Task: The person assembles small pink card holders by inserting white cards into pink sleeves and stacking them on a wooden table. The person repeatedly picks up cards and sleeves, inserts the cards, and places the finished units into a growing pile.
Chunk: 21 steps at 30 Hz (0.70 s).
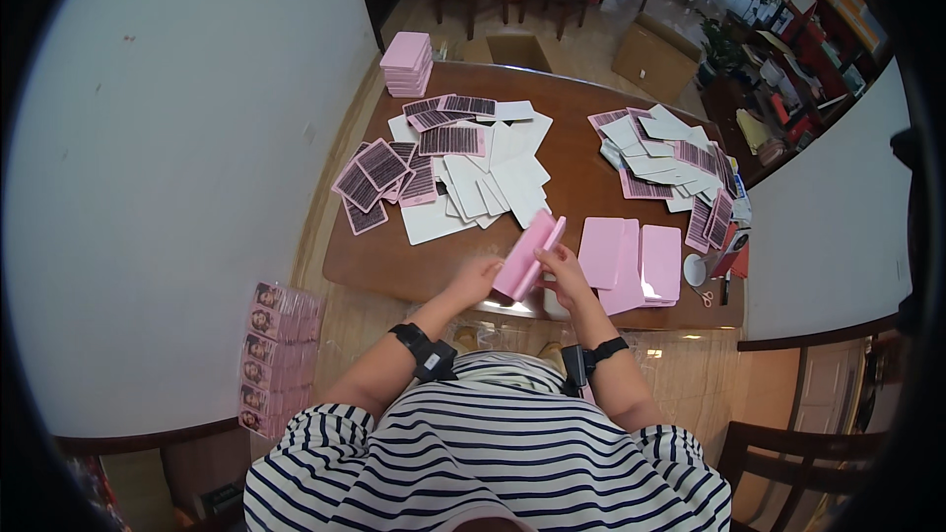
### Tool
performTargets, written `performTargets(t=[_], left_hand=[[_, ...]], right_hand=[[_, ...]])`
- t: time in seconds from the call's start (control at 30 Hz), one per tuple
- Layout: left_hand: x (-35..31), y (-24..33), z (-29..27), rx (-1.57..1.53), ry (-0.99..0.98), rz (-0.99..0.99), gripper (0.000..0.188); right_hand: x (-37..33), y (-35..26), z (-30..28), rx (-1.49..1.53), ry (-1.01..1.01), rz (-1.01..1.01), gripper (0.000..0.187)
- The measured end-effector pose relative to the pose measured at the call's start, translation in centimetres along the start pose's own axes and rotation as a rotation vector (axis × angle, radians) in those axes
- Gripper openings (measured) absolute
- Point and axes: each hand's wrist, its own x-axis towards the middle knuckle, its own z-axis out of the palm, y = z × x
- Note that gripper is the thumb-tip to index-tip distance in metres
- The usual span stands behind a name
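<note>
Pink card stock (524, 254) was held tilted above the near edge of the table (576, 172), between both hands; whether it was one folded piece or two could not be told. The left hand (476, 279) gripped its left side with fingers curled; the right hand (565, 272) pinched its right side, probably to control the angle. Flat pink pieces (660, 264) lay just beyond, apparently for easy reach.

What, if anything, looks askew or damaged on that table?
No spill or plain damage shows. Askew: the left pile and right pile of white and dark-striped cards lie scattered at mixed angles, unlike the tidier pink stack at the far left corner.
</note>
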Motion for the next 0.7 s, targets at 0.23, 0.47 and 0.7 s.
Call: performTargets(t=[0.23, 0.47, 0.7], left_hand=[[-5.2, -10.7, 0.4, -1.125, -0.026, -0.479, 0.029], [-5.7, -13.4, 1.5, -0.975, 0.116, -0.639, 0.029], [-3.6, -8.9, -0.4, 0.383, 0.401, -0.526, 0.032]], right_hand=[[0.9, 6.4, -5.1, 0.624, -0.166, 0.147, 0.049], [2.7, 6.1, -6.8, -0.708, 0.077, 0.076, 0.054], [-0.9, -2.5, -11.3, -1.202, 0.871, -0.128, 0.054]])
